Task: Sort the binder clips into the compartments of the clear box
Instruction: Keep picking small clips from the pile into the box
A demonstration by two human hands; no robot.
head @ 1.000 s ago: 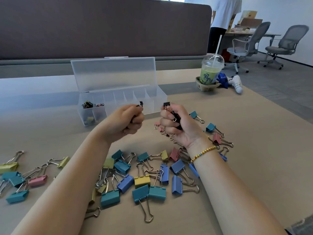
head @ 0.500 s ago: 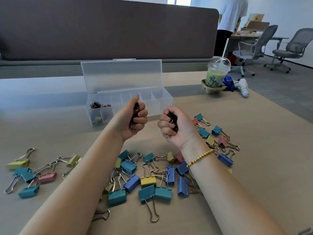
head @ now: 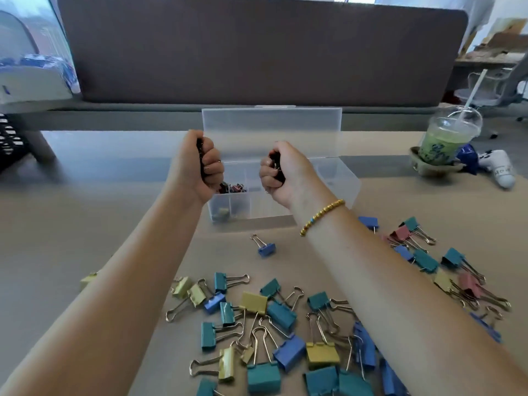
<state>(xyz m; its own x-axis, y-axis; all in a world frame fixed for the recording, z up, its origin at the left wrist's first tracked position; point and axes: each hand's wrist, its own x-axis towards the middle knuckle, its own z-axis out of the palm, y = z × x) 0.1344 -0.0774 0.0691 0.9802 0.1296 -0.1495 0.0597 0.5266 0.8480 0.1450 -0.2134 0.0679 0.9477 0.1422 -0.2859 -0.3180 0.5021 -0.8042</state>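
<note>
Presently both grips, left hand (head: pixel 200 167) and right hand (head: pixel 281 171), clench small black clips (head: pixel 275 164) above the clear box (head: pixel 350 181) on the bench (head: pixel 85 230); next, judged, release into one compartment.

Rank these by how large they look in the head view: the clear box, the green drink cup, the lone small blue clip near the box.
1. clear box, by far the largest.
2. green drink cup.
3. small blue clip, smallest, although it lies nearer the camera.

Both forearms reach forward, left grip (head: pixel 200 164) and right grip (head: pixel 281 171) fisted.
</note>
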